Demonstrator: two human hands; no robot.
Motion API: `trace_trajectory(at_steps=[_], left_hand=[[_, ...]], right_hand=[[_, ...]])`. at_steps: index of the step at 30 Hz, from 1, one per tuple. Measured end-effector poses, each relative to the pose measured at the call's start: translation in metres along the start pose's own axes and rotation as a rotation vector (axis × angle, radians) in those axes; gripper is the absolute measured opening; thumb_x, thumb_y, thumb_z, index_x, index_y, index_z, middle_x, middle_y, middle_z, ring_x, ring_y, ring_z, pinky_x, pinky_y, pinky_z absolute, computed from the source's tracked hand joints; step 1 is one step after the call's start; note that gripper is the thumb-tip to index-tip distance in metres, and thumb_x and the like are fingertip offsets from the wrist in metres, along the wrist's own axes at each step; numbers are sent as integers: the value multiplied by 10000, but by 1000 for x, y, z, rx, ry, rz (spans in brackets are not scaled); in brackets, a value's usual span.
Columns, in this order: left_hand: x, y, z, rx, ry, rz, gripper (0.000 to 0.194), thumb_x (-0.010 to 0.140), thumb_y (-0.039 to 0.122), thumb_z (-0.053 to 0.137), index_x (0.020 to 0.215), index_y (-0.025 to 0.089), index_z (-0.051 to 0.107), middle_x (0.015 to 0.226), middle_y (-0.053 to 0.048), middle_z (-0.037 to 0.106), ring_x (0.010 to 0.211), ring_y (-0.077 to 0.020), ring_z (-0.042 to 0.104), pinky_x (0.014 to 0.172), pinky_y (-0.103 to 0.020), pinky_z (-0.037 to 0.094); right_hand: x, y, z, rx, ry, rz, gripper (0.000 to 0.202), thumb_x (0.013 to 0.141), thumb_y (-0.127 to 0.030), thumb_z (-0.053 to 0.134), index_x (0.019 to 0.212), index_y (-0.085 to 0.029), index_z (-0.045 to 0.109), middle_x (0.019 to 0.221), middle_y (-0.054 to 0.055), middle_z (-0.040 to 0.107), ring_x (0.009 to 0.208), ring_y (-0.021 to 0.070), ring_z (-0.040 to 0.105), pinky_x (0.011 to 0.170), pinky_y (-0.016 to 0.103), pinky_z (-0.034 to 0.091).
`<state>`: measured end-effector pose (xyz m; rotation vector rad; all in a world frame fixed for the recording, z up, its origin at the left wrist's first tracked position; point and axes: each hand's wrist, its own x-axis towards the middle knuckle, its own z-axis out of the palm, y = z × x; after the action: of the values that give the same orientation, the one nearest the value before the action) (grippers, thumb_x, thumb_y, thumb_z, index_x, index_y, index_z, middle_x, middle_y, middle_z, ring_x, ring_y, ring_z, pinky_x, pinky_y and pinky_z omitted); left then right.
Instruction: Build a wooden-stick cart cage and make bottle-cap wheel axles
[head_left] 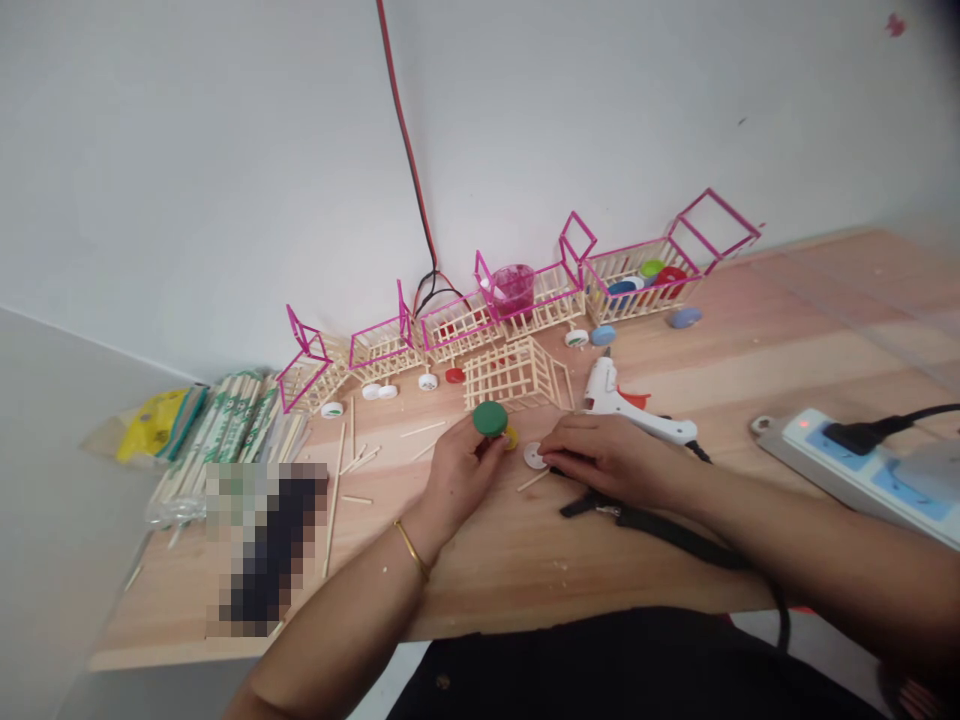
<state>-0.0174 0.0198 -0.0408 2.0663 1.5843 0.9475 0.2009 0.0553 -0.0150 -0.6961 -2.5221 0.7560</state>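
My left hand, with a thin gold bangle at the wrist, is closed on a green bottle cap between thumb and fingers. A yellow cap shows just beside the thumb, partly hidden. Close by on the right, the fingers of my right hand are drawn together at the edge of a white round cap. Just behind both hands, a small cart frame of wooden sticks lies on the table. A white glue gun rests behind my right hand.
Stick carts with pink trim and cap wheels stand along the wall. One holds a pink cup, another loose caps. A power strip lies right, a black cable in front. Bagged sticks and loose sticks lie left.
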Motion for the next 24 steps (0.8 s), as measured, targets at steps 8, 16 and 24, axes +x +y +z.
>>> trace_trajectory(at_steps=[8,16,24], left_hand=[[-1,-1,2,-9,28,4,103,837,229,574,823,176,662,784,-46,670,709,-156,604,669,-276,489],[0,0,0,0,-5,4,101,838,216,573,815,165,658,795,-45,671,719,-149,609,684,-270,490],[-1,-3,2,0,4,11,111,842,240,578,829,168,662,795,-52,678,734,-165,623,699,-292,504]], right_hand=[[-1,1,1,1,4,-7,197,926,-226,466,977,-187,653,914,66,688,863,183,627,767,323,514],[0,1,1,-6,7,-9,197,927,-230,469,971,-179,655,902,67,687,856,177,626,766,314,509],[0,0,1,-7,2,-2,199,926,-228,470,970,-177,657,906,71,686,854,180,628,764,317,515]])
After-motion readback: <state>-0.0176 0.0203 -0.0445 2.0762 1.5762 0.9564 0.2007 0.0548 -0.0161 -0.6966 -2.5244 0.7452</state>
